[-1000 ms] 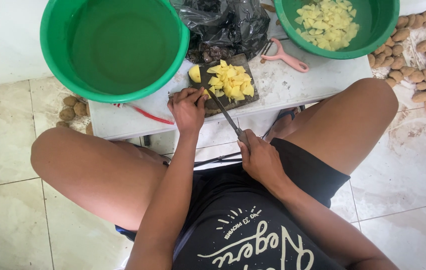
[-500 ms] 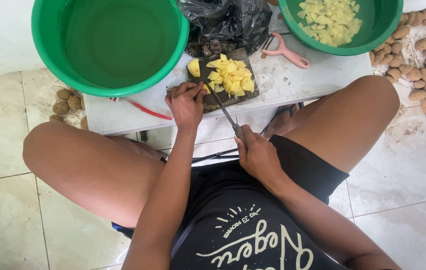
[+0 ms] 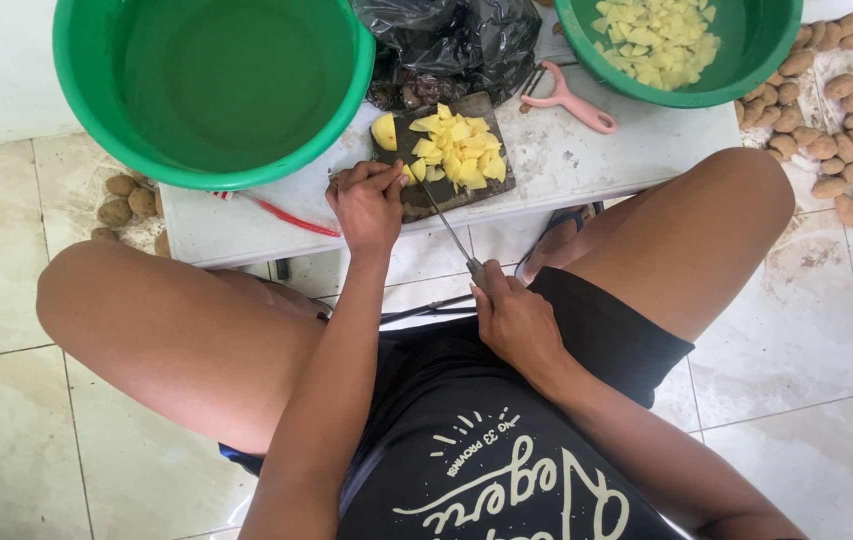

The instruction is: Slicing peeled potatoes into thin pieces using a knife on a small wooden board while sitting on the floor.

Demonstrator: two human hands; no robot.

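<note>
Gripping a knife (image 3: 450,232) by its handle in the closed right hand (image 3: 517,322), just below frame centre; long axis slanting up-left, tip resting on the cutting board (image 3: 452,196). Pressing a potato piece under the curled left hand (image 3: 367,205) at the board's near-left edge. Crowding beyond: yellow potato chunks (image 3: 459,152), pink peeler (image 3: 569,100), black bag (image 3: 452,45), two green basins (image 3: 217,85) at the top.

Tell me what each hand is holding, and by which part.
The right hand grips a knife by its handle, blade reaching onto the dark cutting board. The left hand pins a yellow potato piece at the board's near edge with its fingertips.
</note>
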